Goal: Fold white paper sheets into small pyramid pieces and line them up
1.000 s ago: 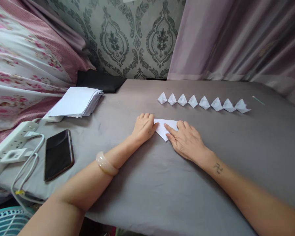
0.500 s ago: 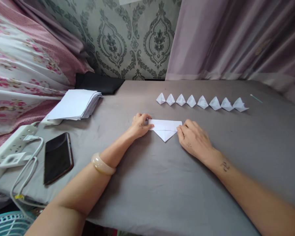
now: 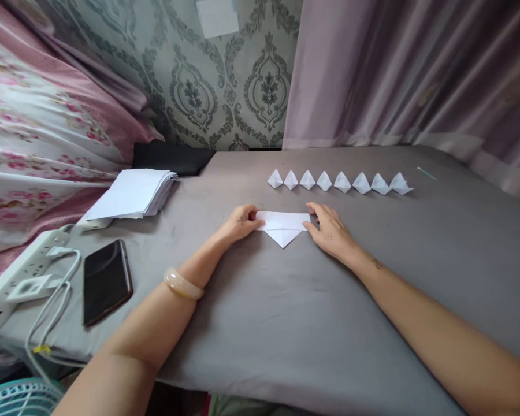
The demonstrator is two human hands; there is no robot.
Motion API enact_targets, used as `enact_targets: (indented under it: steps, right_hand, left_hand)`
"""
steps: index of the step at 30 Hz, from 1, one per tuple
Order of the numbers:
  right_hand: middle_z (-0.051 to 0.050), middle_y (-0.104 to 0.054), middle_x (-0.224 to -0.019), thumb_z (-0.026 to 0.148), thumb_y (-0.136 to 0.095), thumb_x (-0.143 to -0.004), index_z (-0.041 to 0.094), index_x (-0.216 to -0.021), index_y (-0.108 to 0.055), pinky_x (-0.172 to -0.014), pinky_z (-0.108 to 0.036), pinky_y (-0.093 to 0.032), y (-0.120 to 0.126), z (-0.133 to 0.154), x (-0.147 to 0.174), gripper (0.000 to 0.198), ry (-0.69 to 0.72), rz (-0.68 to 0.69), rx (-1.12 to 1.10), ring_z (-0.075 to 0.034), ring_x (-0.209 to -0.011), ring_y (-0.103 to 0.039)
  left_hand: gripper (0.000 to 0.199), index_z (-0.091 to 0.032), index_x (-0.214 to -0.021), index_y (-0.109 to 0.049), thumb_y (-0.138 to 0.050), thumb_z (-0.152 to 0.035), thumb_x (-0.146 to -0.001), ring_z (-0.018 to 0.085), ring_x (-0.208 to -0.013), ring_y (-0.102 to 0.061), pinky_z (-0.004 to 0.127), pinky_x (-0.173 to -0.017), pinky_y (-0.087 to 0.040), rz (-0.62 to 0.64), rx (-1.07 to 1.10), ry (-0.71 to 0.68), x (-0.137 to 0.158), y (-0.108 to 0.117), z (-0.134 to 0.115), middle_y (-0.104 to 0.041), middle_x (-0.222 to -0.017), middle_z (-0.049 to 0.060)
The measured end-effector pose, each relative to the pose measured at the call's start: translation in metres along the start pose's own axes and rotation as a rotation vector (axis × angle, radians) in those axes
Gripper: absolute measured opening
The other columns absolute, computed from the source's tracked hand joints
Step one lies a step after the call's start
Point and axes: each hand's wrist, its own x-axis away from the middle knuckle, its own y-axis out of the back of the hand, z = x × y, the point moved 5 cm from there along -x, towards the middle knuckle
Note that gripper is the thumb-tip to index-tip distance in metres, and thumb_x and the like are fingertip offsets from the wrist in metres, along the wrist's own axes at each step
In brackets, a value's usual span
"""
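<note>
A folded white sheet of paper [image 3: 283, 221] lies on the grey cloth in front of me, with a straight band along the top and a triangular point toward me. My left hand [image 3: 241, 223] is closed on its left end, thumb on top and fingers curled behind. At the right end is my right hand [image 3: 329, 231], its thumb on the paper's edge and its index finger at the upper corner, with a gap between them. Beyond the sheet, several small folded paper boats [image 3: 325, 181] stand in a row.
To the left are a stack of white paper [image 3: 127, 193], a black phone [image 3: 107, 283], and a white power strip [image 3: 21, 271] with a charger and cable. A black folder [image 3: 169, 158] lies behind the stack. A thin cotton swab [image 3: 426, 173] rests at the far right.
My right hand's fingers have spread and shifted around the right end of the folded paper. My left hand keeps its hold. The camera view has tilted up slightly and turned right.
</note>
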Motion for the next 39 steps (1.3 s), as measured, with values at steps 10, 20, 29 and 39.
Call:
enact_targets:
  steps: [10,20,29,39]
  right_hand:
    - [-0.011,-0.067,-0.104,0.028,-0.064,-0.075,0.011,-0.135,-0.043,-0.090,-0.040,-0.049,0.008,-0.003,-0.004,0.067,-0.199,0.016,-0.587,-0.020,-0.088,-0.063]
    - [-0.006,-0.072,-0.095,0.040,-0.075,-0.068,0.017,-0.096,-0.068,-0.092,-0.039,-0.047,0.036,0.008,-0.004,0.037,-0.143,0.291,-0.880,-0.020,-0.094,-0.065]
    - [-0.001,-0.064,-0.079,0.040,-0.065,-0.080,0.021,-0.083,-0.070,-0.066,-0.029,-0.043,0.075,0.027,-0.007,0.020,0.168,0.204,-0.401,-0.015,-0.070,-0.055]
    - [-0.009,-0.068,-0.092,0.013,-0.039,-0.092,0.018,-0.087,-0.069,-0.076,-0.035,-0.035,0.039,0.043,0.013,0.031,0.622,-0.059,0.422,-0.020,-0.080,-0.053]
  left_hand:
    - [0.031,-0.015,-0.079,-0.059,-0.076,-0.039,-0.069,0.008,-0.060,-0.048,0.022,-0.058,-0.035,-0.009,0.532,-0.093,0.011,0.005,-0.008,-0.057,-0.067,-0.003]
    - [0.034,-0.013,-0.087,-0.070,-0.075,-0.042,-0.072,0.017,-0.081,-0.062,0.032,-0.080,-0.048,0.324,0.476,-0.053,0.031,0.013,-0.032,-0.071,-0.087,0.007]
    - [0.023,-0.019,-0.084,-0.069,-0.060,-0.040,-0.088,0.017,-0.082,-0.054,0.031,-0.076,-0.046,-0.264,-0.257,-0.588,0.051,0.047,-0.072,-0.065,-0.087,0.007]
    - [0.034,-0.017,-0.085,-0.062,-0.032,-0.023,-0.099,0.019,-0.083,-0.052,0.033,-0.074,-0.039,-0.182,-0.944,-0.720,0.044,0.013,-0.052,-0.066,-0.090,0.010]
